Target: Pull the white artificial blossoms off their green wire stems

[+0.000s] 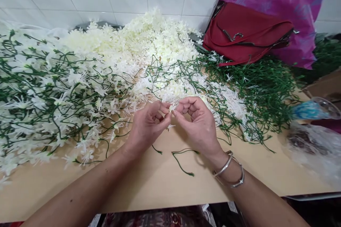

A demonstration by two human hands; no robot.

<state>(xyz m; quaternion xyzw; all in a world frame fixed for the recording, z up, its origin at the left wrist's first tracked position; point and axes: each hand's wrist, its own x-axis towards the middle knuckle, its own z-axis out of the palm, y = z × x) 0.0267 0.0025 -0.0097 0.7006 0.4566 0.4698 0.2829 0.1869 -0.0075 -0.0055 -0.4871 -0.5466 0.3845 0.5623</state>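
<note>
My left hand (149, 124) and my right hand (198, 122) meet over the tan table (149, 181), fingers curled and pinched together on a small white artificial flower (172, 108). A thin green wire stem (182, 159) hangs down from them onto the table. Two silver bangles (230, 172) circle my right wrist. Behind the hands lies a heap of loose cream-white flower heads (149, 42). Left of them spread finished green stems with white flowers (39, 92). To the right lies a pile of bare green stems (261, 88).
A red handbag (245, 35) leans against a purple plastic bag (290, 0) at the back right by the white tiled wall. A clear plastic bag (311, 145) and a blue-and-clear item (314, 108) sit at the right edge. The table's front edge runs close to my forearms.
</note>
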